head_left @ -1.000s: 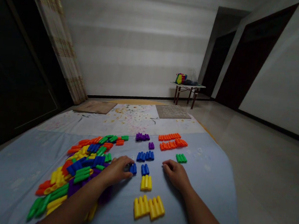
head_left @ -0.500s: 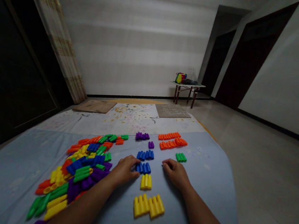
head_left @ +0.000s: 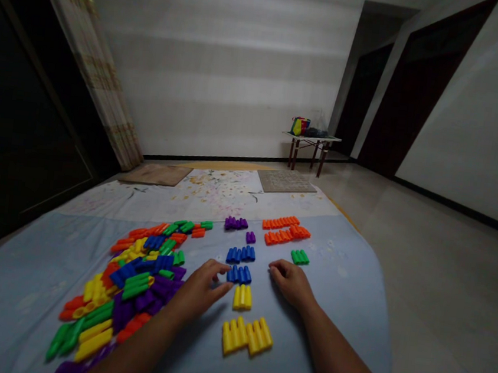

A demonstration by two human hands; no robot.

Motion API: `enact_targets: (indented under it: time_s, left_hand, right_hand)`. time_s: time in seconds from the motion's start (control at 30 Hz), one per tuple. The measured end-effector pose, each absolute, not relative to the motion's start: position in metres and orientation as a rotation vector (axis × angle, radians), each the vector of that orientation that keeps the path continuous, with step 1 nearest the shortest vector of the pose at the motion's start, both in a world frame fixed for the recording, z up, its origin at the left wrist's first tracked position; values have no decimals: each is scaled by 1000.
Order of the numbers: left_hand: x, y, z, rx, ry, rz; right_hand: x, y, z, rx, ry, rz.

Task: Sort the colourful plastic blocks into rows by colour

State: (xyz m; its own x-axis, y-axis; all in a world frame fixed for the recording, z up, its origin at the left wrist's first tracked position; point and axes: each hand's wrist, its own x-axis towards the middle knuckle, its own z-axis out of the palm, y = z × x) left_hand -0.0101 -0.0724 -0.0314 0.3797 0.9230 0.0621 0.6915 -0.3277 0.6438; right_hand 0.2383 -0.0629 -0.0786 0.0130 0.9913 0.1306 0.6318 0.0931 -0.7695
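Observation:
My left hand is open, thumb and fingers apart, just left of a row of blue plastic tube pieces. Its fingertips are close to that row; whether they touch it I cannot tell. Farther back lies another blue row, and nearer me sit yellow tube pieces and a larger yellow group. My right hand rests on the cloth with its fingers curled together and nothing visible in them. Beyond it lie a few green tubes.
A mixed heap of coloured tubes covers the left side. Purple tubes and orange tubes lie farther back. Two flat boards rest at the tablecloth's far end. A small table stands by the wall.
My left hand has drawn slightly left and its thumb and fingers have spread from the near blue row. My right hand stays about where it was. The view has shifted slightly.

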Motion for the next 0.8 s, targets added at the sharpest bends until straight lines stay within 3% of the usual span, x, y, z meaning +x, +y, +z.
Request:
enact_targets:
  time_s: [0.3,0.8]
  left_hand:
    - [7,-89,-37,2130,1220,420]
    - [11,-112,-30,2074,1460,560]
  right_hand:
    - [240,-63,-82,-1601,-1706,662]
    - [240,-64,-78,-1620,-1724,639]
